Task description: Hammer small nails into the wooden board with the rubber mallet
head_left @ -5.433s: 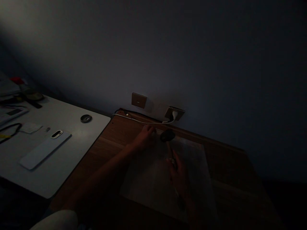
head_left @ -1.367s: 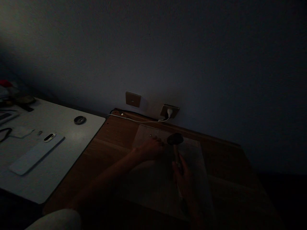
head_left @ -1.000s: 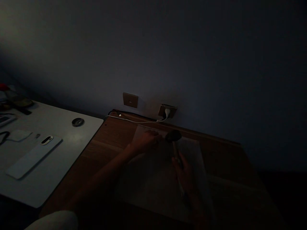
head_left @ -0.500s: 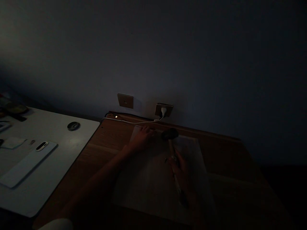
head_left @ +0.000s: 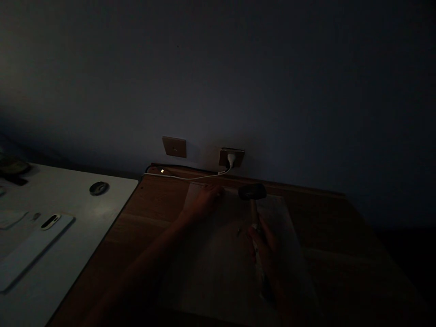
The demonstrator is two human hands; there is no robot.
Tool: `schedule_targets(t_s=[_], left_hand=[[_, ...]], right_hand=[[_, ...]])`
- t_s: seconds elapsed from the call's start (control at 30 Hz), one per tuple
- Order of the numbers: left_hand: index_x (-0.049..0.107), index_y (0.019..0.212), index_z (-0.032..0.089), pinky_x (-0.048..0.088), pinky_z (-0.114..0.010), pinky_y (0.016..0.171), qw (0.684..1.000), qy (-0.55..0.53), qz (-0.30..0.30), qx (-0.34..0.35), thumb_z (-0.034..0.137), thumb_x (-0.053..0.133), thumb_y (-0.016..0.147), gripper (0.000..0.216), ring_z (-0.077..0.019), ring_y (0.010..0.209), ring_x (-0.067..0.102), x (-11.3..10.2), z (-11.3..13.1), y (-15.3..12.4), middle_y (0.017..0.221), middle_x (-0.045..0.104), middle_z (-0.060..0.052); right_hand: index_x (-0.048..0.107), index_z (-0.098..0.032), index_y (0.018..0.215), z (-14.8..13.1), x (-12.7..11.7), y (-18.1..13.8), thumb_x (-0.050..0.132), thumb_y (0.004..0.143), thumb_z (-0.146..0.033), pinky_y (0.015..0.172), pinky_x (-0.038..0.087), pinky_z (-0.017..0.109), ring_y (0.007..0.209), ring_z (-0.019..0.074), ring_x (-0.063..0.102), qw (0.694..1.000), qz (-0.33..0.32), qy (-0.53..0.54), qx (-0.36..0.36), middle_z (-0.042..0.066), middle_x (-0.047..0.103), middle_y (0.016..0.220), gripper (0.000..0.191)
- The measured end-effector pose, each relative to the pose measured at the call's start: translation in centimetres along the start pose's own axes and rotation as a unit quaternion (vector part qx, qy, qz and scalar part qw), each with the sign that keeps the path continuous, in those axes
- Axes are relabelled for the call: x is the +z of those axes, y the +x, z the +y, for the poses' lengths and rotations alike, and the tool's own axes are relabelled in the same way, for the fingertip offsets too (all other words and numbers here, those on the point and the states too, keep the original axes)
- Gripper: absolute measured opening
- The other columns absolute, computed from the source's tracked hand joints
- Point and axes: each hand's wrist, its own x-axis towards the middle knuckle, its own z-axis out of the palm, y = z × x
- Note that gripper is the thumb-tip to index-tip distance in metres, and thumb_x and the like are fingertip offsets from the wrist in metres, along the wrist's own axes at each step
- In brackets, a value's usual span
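Note:
In the dim light my right hand (head_left: pixel 265 245) is wrapped around the handle of a mallet (head_left: pixel 252 191), whose dark head points away from me. The mallet head is held over the far part of a pale flat board (head_left: pixel 211 263). My left hand (head_left: pixel 207 200) rests at the far edge of this board, left of the mallet head and apart from it. Its fingers are curled together, and whatever they pinch is too dark to make out. A tiny dark metal piece (head_left: pixel 239 231), perhaps a nail or screw, lies on the board between my hands.
The board lies on a brown wooden table (head_left: pixel 136 227) against the wall. A white cable (head_left: pixel 190 177) runs along the back to a wall socket (head_left: pixel 231 157). At left, a white table (head_left: pixel 78 245) carries a roll of tape (head_left: pixel 98 188) and a long pale box-like object (head_left: pixel 34 254).
My right hand and the mallet have shifted to the right, away from my left hand. My left hand stays at the board's far edge. The view has turned slightly.

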Motion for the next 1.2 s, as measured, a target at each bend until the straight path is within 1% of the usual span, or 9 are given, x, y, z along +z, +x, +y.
schedule_targets(t_s=[0.17, 0.3, 0.43, 0.57, 0.7, 0.9, 1.0, 1.1, 1.2], left_hand=[[0.074, 0.104, 0.021, 0.054, -0.031, 0.088, 0.998, -0.062, 0.009, 0.006, 0.014, 0.066, 0.091, 0.017, -0.0212, 0.098, 0.069, 0.1, -0.6, -0.3, 0.103, 0.075, -0.005], [0.076, 0.103, 0.02, 0.053, -0.034, 0.089, 0.998, -0.041, -0.01, 0.04, 0.014, 0.064, 0.091, 0.018, -0.0234, 0.099, 0.067, 0.1, -0.5, -0.3, 0.102, 0.074, -0.008], [0.076, 0.102, 0.02, 0.052, -0.035, 0.091, 0.999, -0.035, -0.009, 0.039, 0.015, 0.065, 0.09, 0.017, -0.0238, 0.1, 0.066, 0.0, -0.3, -0.4, 0.102, 0.073, -0.008], [0.077, 0.101, 0.019, 0.052, -0.035, 0.092, 0.999, -0.037, -0.012, 0.034, 0.016, 0.067, 0.09, 0.015, -0.0237, 0.1, 0.066, -0.1, -0.2, -0.4, 0.103, 0.073, -0.008], [0.077, 0.103, 0.019, 0.052, -0.034, 0.091, 0.998, -0.045, -0.018, 0.043, 0.016, 0.065, 0.094, 0.015, -0.0228, 0.101, 0.066, 0.1, -0.6, -0.3, 0.103, 0.073, -0.007], [0.077, 0.098, 0.02, 0.051, -0.034, 0.091, 0.998, -0.042, -0.017, 0.05, 0.016, 0.067, 0.091, 0.013, -0.0225, 0.1, 0.066, 0.2, -0.8, -0.3, 0.102, 0.073, -0.007], [0.077, 0.098, 0.019, 0.052, -0.034, 0.09, 0.998, -0.036, -0.021, 0.038, 0.015, 0.067, 0.089, 0.014, -0.0229, 0.099, 0.066, 0.0, -0.5, -0.3, 0.102, 0.073, -0.008], [0.077, 0.102, 0.018, 0.052, -0.035, 0.091, 0.999, -0.033, -0.026, 0.031, 0.016, 0.066, 0.09, 0.017, -0.0239, 0.101, 0.067, -0.1, -0.2, -0.3, 0.105, 0.073, -0.009], [0.078, 0.106, 0.018, 0.051, -0.036, 0.094, 0.998, -0.037, -0.028, 0.037, 0.015, 0.066, 0.091, 0.019, -0.0253, 0.105, 0.066, -0.1, -0.3, -0.3, 0.109, 0.073, -0.01]], right_hand=[[0.069, -0.023, 0.137, 0.3, -0.3, 0.1, 0.066, 0.085, -0.062, 0.05, 0.047, 0.031, 0.056, 0.0213, 0.06, 0.999, 0.028, -0.031, -0.008, 0.002, 0.067, 0.067, 0.064], [0.074, -0.026, 0.131, 0.0, -0.7, 0.1, 0.067, 0.085, -0.06, 0.06, 0.052, 0.033, 0.072, 0.0246, 0.066, 0.996, 0.033, -0.076, -0.038, 0.007, 0.072, 0.083, 0.057], [0.071, -0.027, 0.136, 0.2, -0.6, 0.1, 0.065, 0.086, -0.064, 0.052, 0.047, 0.032, 0.061, 0.0237, 0.062, 0.998, 0.027, -0.055, -0.018, 0.003, 0.065, 0.067, 0.062], [0.068, -0.024, 0.139, 0.5, -0.4, 0.0, 0.067, 0.084, -0.063, 0.05, 0.046, 0.03, 0.057, 0.0212, 0.06, 0.999, 0.024, -0.042, -0.004, 0.002, 0.065, 0.068, 0.068], [0.064, -0.021, 0.145, -0.1, -0.4, -0.3, 0.063, 0.088, -0.062, 0.05, 0.046, 0.031, 0.052, 0.0198, 0.057, 0.998, -0.012, -0.047, 0.026, 0.0, 0.064, 0.064, 0.071], [0.077, -0.032, 0.126, -0.2, -1.0, -0.4, 0.071, 0.084, -0.061, 0.081, 0.057, 0.041, 0.089, 0.0291, 0.07, 0.99, 0.046, -0.114, -0.07, 0.008, 0.075, 0.094, 0.051], [0.073, -0.033, 0.132, 0.1, -0.5, -0.5, 0.07, 0.086, -0.061, 0.065, 0.056, 0.036, 0.072, 0.0255, 0.068, 0.997, 0.02, -0.063, -0.038, 0.005, 0.073, 0.082, 0.054], [0.067, -0.029, 0.14, 0.2, 0.1, -0.8, 0.067, 0.087, -0.062, 0.045, 0.045, 0.029, 0.048, 0.0192, 0.055, 1.0, -0.016, 0.017, 0.008, -0.001, 0.062, 0.062, 0.063], [0.067, -0.029, 0.139, -0.3, 0.3, -1.0, 0.069, 0.086, -0.061, 0.041, 0.043, 0.028, 0.045, 0.0178, 0.053, 0.998, -0.039, 0.038, 0.007, -0.002, 0.06, 0.059, 0.062]])
